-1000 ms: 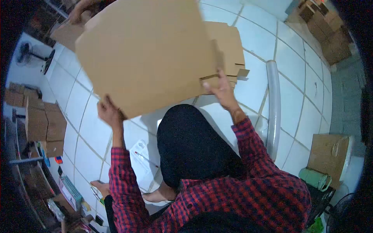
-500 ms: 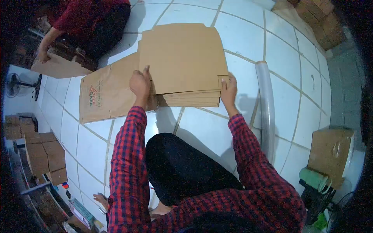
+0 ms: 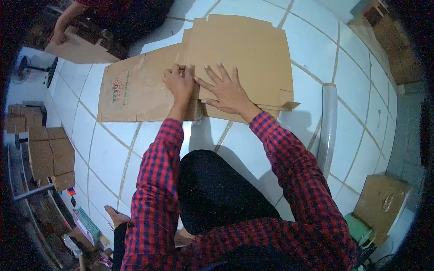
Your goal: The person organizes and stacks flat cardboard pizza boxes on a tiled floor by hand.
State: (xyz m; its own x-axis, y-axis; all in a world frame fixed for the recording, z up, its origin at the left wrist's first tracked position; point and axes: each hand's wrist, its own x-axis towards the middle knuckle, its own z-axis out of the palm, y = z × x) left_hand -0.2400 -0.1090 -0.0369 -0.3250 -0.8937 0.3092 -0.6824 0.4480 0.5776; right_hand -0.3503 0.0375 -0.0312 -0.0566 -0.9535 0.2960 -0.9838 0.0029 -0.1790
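A stack of flat brown cardboard sheets [image 3: 239,49] lies on the white tiled floor. My right hand [image 3: 226,92] rests on the top sheet near its lower left, fingers spread. At the sheet's left edge, my left hand [image 3: 181,83] has its fingers curled together, apparently pinching the edge flap. Under and left of it is a printed cardboard piece [image 3: 149,86] with red and green lettering. A small flap sticks out at the top sheet's lower right corner.
A clear plastic-wrapped roll [image 3: 329,126] lies on the right. At the upper left a co-worker's hand [image 3: 58,37] holds cardboard. Cardboard boxes [image 3: 50,153] stand at the left, a fan [image 3: 25,68] above them. Another box [image 3: 382,203] is at the lower right.
My right hand has left the sheet's right corner and now lies flat near its left side. My left hand's fingers have curled at the left edge. The view has shifted.
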